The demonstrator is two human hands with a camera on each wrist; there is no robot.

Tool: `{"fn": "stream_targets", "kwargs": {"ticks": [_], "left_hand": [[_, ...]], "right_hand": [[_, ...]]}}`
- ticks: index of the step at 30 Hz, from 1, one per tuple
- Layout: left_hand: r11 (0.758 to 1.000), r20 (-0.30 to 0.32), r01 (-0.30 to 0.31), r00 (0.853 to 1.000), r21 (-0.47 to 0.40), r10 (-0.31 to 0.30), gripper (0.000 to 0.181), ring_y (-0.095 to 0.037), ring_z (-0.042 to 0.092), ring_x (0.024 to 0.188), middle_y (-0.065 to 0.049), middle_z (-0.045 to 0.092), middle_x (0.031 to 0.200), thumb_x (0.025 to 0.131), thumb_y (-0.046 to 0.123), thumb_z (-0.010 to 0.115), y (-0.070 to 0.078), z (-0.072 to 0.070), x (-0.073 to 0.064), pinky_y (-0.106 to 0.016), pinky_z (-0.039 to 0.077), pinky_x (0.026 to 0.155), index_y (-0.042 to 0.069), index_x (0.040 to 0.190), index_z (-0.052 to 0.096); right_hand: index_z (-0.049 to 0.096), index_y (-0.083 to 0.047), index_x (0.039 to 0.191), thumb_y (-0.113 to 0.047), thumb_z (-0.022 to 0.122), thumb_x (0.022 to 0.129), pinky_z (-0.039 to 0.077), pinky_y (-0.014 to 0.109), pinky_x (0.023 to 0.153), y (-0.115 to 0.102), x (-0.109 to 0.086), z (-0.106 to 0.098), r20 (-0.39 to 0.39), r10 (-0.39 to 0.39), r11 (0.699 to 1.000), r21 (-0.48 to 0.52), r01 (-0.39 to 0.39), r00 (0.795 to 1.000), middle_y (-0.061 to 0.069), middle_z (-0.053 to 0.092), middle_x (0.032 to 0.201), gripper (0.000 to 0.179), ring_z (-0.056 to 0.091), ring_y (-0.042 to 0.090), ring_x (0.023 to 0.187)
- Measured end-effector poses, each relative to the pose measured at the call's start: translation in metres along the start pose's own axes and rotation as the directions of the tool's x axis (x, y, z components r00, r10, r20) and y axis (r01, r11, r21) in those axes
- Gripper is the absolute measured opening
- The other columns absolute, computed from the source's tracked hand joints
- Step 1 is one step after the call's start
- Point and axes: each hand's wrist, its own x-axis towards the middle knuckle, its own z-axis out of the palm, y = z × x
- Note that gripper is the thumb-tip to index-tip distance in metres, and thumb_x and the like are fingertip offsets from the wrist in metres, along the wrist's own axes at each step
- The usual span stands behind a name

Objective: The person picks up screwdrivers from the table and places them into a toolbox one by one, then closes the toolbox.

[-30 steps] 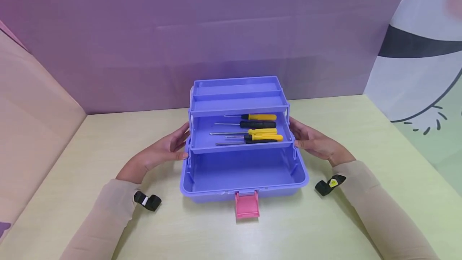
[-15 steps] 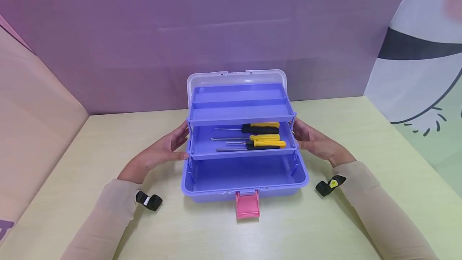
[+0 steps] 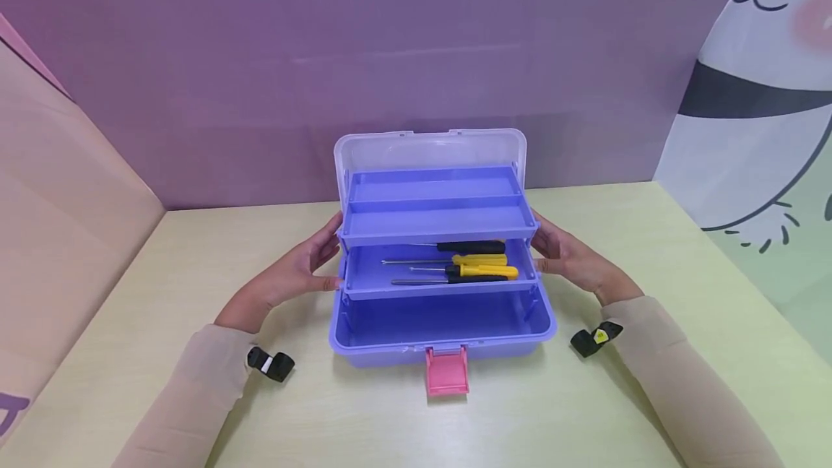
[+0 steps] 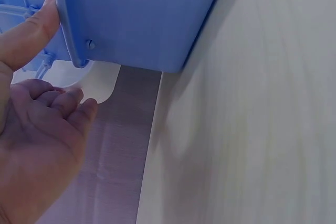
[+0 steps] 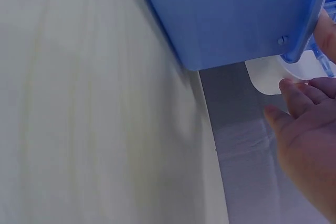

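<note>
A purple-blue toolbox point(image 3: 390, 355) stands on the table with its two cantilever trays raised and its translucent lid point(image 3: 429, 150) tilted up behind them. Several screwdrivers with yellow or black handles point(image 3: 486, 260) lie in the lower tray point(image 3: 362, 269); the upper tray point(image 3: 437, 220) is bare. At the box's left side, my left hand point(image 3: 295, 274) grips with the thumb on the rim and the curled fingers behind, near the lid. My right hand point(image 3: 573, 260) mirrors it on the right side. Both wrist views show thumbs at the rim and fingertips near the white lid.
A pink latch point(image 3: 447, 373) hangs down from the box's front edge. Pale wood-grain table point(image 3: 312, 425) surrounds the box. A purple backdrop point(image 3: 260, 92) rises close behind it, with a printed panel point(image 3: 734, 136) at the right.
The lid has risen into view behind the trays. Both trays have swung forward and down, so the upper one now hides the rearmost screwdriver. The hands have stayed at the box's sides.
</note>
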Motion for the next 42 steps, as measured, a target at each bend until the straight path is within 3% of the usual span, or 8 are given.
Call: {"fn": "stream_targets", "kwargs": {"ticks": [6, 11, 15, 19, 25, 30, 38, 42], "left_hand": [[0.998, -0.001, -0.038, 0.999, -0.039, 0.038, 0.111, -0.038, 0.006, 0.142, -0.016, -0.003, 0.158, 0.074, 0.005, 0.078, -0.001, 0.001, 0.001, -0.014, 0.023, 0.109, 0.001, 0.150, -0.003], [0.998, 0.008, -0.041, 0.999, -0.053, 0.042, 0.105, -0.039, 0.005, 0.142, -0.016, -0.004, 0.157, 0.078, 0.002, 0.074, -0.001, 0.000, 0.000, -0.015, 0.024, 0.109, 0.000, 0.150, -0.003], [0.997, 0.002, 0.012, 1.000, -0.078, -0.012, 0.085, -0.038, 0.004, 0.142, -0.014, -0.004, 0.158, 0.088, 0.000, 0.056, 0.003, -0.002, -0.002, -0.034, 0.017, 0.115, 0.004, 0.151, -0.002], [0.994, -0.013, 0.065, 0.998, -0.087, -0.066, 0.071, -0.038, 0.005, 0.143, -0.013, -0.001, 0.158, 0.094, 0.011, 0.042, 0.011, 0.000, -0.003, -0.053, 0.005, 0.115, 0.005, 0.151, 0.000], [0.995, -0.033, 0.063, 0.997, -0.075, -0.065, 0.066, -0.038, 0.005, 0.143, -0.015, 0.001, 0.158, 0.099, 0.022, 0.038, 0.020, 0.004, -0.001, -0.059, 0.003, 0.113, 0.003, 0.151, 0.001], [0.998, -0.046, 0.043, 0.998, -0.050, -0.045, 0.072, -0.036, 0.008, 0.143, -0.016, 0.006, 0.158, 0.099, 0.030, 0.044, 0.023, 0.003, 0.000, -0.058, 0.010, 0.113, 0.004, 0.151, 0.001], [0.999, -0.056, 0.031, 0.998, -0.045, -0.034, 0.099, -0.036, 0.004, 0.143, -0.015, 0.000, 0.158, 0.089, 0.048, 0.060, 0.028, 0.003, 0.003, -0.054, 0.012, 0.113, 0.002, 0.150, -0.002], [0.999, -0.069, 0.020, 0.997, -0.040, -0.023, 0.105, -0.039, 0.004, 0.143, -0.017, -0.001, 0.158, 0.085, 0.050, 0.064, 0.032, 0.004, 0.003, -0.055, 0.009, 0.113, 0.001, 0.150, -0.001]], "right_hand": [[0.001, -0.009, 0.152, 0.011, 0.057, 0.083, 0.026, 0.031, 0.112, -0.004, -0.001, 0.003, -0.048, 0.015, 1.000, -0.017, -0.016, 0.999, 0.016, 0.006, 0.158, 0.091, 0.012, 0.035, 0.143], [0.001, -0.003, 0.151, 0.014, 0.051, 0.083, 0.035, 0.019, 0.104, -0.004, 0.001, 0.005, -0.058, -0.006, 1.000, 0.022, 0.007, 0.998, 0.023, 0.009, 0.155, 0.086, 0.027, 0.021, 0.140], [0.002, -0.005, 0.151, 0.008, 0.042, 0.088, 0.033, 0.017, 0.105, -0.006, 0.002, 0.006, -0.078, 0.008, 0.996, 0.092, -0.001, 0.997, 0.021, 0.010, 0.156, 0.076, 0.037, 0.004, 0.131], [0.004, -0.005, 0.151, -0.002, 0.032, 0.095, 0.025, 0.020, 0.111, -0.012, 0.002, 0.008, -0.118, 0.040, 0.985, 0.171, -0.020, 0.992, 0.016, 0.009, 0.157, 0.063, 0.038, 0.000, 0.128], [0.002, -0.001, 0.150, -0.027, 0.021, 0.103, 0.025, 0.019, 0.111, -0.019, 0.003, 0.011, -0.135, 0.035, 0.983, 0.185, -0.010, 0.990, 0.018, 0.004, 0.157, 0.057, 0.025, 0.016, 0.141], [0.004, 0.000, 0.150, -0.041, 0.027, 0.100, 0.023, 0.023, 0.113, -0.024, 0.005, 0.013, -0.139, 0.005, 0.991, 0.132, 0.014, 0.990, 0.020, 0.005, 0.157, 0.068, 0.011, 0.034, 0.143], [0.007, 0.000, 0.150, -0.050, 0.045, 0.094, 0.013, 0.042, 0.118, -0.025, 0.006, 0.015, -0.141, -0.036, 0.994, 0.097, 0.050, 0.989, 0.024, 0.009, 0.154, 0.084, 0.021, 0.027, 0.140], [0.006, 0.002, 0.150, -0.051, 0.050, 0.092, 0.005, 0.051, 0.116, -0.029, 0.006, 0.014, -0.148, -0.064, 0.993, 0.093, 0.078, 0.987, 0.024, 0.009, 0.155, 0.089, 0.012, 0.035, 0.142]]}}
